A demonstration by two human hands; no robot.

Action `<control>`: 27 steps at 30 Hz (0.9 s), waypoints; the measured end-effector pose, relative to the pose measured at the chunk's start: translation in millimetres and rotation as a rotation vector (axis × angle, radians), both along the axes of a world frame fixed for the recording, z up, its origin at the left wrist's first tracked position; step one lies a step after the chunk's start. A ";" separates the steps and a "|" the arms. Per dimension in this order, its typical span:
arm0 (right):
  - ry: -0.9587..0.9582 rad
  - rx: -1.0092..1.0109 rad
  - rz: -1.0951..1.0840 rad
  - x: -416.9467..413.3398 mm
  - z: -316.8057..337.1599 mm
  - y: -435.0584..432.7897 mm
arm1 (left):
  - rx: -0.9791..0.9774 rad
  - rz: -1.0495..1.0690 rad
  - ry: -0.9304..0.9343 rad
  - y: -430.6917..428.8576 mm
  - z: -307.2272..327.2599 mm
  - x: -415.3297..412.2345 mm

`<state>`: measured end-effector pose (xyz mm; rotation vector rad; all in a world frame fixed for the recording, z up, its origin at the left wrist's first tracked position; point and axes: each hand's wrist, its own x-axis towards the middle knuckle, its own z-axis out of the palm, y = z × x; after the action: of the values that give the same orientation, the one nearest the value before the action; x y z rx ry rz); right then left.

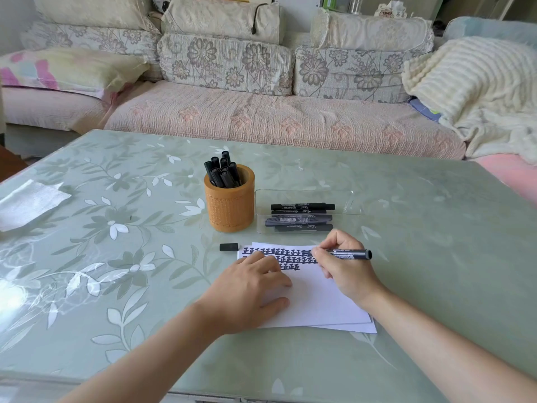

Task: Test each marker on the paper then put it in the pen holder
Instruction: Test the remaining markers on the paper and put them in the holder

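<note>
Flanking paper [313, 298]: loose cap [228, 247], pen holder [229, 205], marker tray [305, 196].

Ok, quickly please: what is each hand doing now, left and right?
Left hand: open, flat on the paper, holding nothing.
Right hand: closed on a black marker, tip at the paper.

Floral-cushioned sofa [232, 82] behind glass-topped leaf-print table [116, 257]; cream blanket [470, 91] right; daylight glare left.
</note>
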<state>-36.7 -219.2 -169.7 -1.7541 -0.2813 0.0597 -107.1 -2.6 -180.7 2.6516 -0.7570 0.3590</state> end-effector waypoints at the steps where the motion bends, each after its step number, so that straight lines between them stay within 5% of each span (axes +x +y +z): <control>1: -0.017 0.010 -0.005 -0.6 2.0 -0.1 | -0.018 -0.007 0.008 1.1 2.1 0.7; 11: -0.170 -0.251 0.239 5.2 31.1 -3.0 | -0.027 0.394 -0.088 59.5 18.7 25.3; 19: 0.199 -0.022 0.349 4.7 47.7 9.6 | 0.062 0.514 0.057 65.8 8.3 26.0; 27: -0.165 -0.469 0.198 6.5 39.3 17.6 | -0.145 0.461 -0.048 53.0 25.3 21.9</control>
<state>-30.2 -201.6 -130.5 -2.1951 -0.5986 0.1323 -85.2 50.4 -155.4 2.6634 -0.1147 0.5730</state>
